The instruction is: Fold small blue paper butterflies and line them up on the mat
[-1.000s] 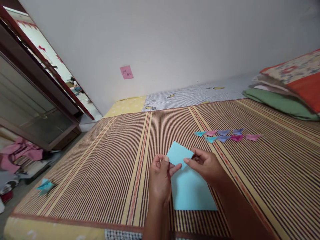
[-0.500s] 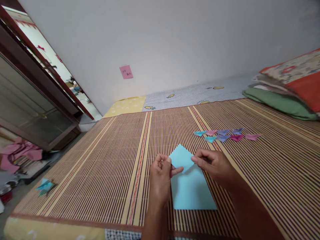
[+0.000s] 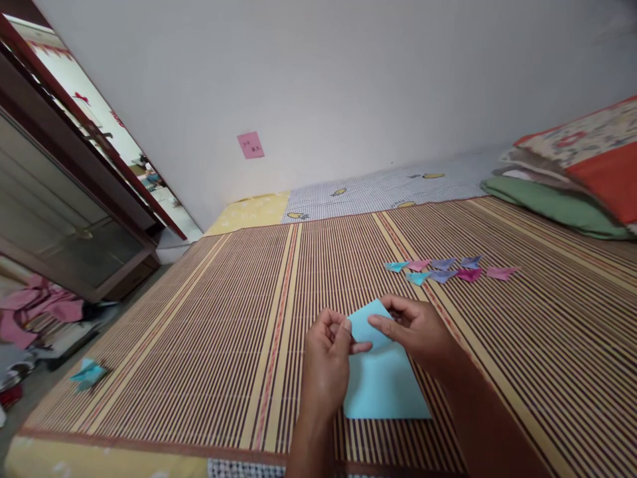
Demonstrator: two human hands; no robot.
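Between my two hands a small light-blue sheet of paper (image 3: 367, 323) is held up, tilted. My left hand (image 3: 329, 352) pinches its left edge between thumb and fingers, one finger reaching underneath. At the right, my right hand (image 3: 415, 328) grips the sheet with the thumb on the front and the fingers behind. Below them a larger-looking light-blue paper (image 3: 385, 392) lies flat on the striped mat (image 3: 239, 318); its upper part is hidden by the held sheet and my hands.
Several small folded paper pieces (image 3: 442, 269) in blue, pink and purple lie in two rows beyond my right hand. A crumpled teal paper piece (image 3: 88, 374) sits near the mat's left edge. Folded bedding (image 3: 562, 199) is stacked at right, and a pink note (image 3: 250, 145) hangs on the wall.
The held sheet has turned from a diamond pose to a more slanted one. My right thumb has moved inward onto its face, and my left hand has shifted slightly right.
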